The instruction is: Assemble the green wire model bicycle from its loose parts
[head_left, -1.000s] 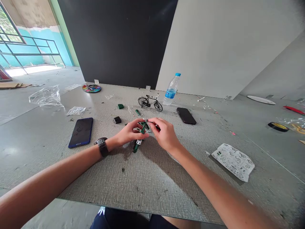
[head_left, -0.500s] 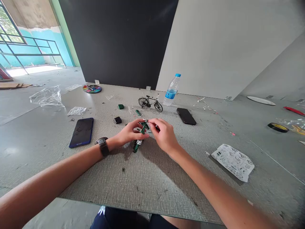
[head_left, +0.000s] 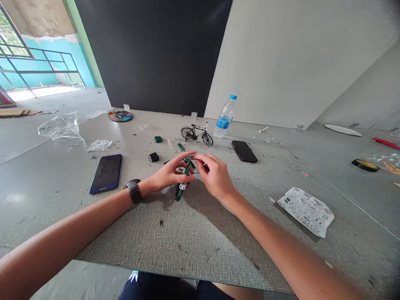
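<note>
A small green model bicycle frame (head_left: 182, 184) lies at the middle of the grey table (head_left: 200, 241), its upper part held between both hands. My left hand (head_left: 170, 173), with a dark watch on its wrist, pinches the frame from the left. My right hand (head_left: 214, 175) is closed on a small tool with a dark red handle (head_left: 204, 165), its tip at the top of the frame. A loose green part (head_left: 181, 147) lies just beyond the hands.
A finished black model bicycle (head_left: 196, 134) and a water bottle (head_left: 225, 117) stand behind the hands. A blue phone (head_left: 106, 173) lies left, a black phone (head_left: 244, 151) right, an instruction sheet (head_left: 305, 211) near right. Small green (head_left: 158, 139) and black (head_left: 153, 157) boxes sit left of centre.
The left hand's forefinger has lifted and stretched out a little over the frame. Both hands otherwise stay in place on the green frame.
</note>
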The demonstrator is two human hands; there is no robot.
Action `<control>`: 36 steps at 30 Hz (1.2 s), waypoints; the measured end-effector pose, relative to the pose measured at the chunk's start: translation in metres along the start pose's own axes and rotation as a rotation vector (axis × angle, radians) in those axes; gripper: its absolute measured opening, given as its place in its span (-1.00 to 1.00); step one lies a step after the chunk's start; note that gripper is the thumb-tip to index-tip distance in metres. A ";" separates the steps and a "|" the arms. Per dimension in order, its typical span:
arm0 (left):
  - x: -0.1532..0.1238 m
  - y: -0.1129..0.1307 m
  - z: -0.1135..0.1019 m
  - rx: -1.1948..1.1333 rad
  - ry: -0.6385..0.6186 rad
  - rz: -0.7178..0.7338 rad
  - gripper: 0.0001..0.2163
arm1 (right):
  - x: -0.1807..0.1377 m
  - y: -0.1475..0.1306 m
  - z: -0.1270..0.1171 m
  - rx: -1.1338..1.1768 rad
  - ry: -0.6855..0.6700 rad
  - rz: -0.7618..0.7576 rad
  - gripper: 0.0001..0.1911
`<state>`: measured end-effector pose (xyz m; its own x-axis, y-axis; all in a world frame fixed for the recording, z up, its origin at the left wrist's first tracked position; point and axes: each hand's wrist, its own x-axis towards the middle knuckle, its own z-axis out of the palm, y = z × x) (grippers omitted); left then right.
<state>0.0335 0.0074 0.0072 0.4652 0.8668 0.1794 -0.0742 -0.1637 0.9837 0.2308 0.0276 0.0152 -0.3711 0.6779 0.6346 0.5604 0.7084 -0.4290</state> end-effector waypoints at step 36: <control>-0.002 0.008 -0.001 0.050 0.005 -0.020 -0.28 | 0.001 0.006 0.001 0.084 0.016 -0.002 -0.87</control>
<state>0.0311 0.0053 0.0147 0.4617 0.8725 0.1597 -0.0211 -0.1692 0.9854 0.2331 0.0322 0.0127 -0.3599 0.6734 0.6458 0.4950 0.7245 -0.4797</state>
